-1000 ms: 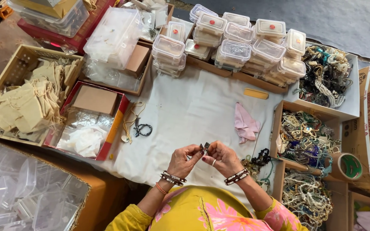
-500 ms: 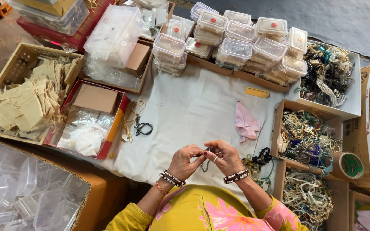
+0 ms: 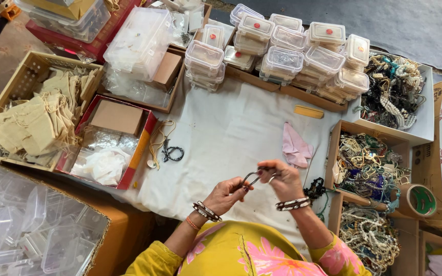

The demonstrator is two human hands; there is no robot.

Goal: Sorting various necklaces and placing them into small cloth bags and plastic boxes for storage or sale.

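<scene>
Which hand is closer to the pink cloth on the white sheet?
The right hand. It is just below the pink cloth, almost under it. The left hand is farther off, down and to the left, on the other end of the small dark bracelet both hands hold.

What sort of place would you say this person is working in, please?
Probably a small jewellery sorting or packing workspace: open boxes of tangled necklaces, stacks of clear lidded containers and a tray of cloth pouches surround both hands, which hold a dark bracelet.
</scene>
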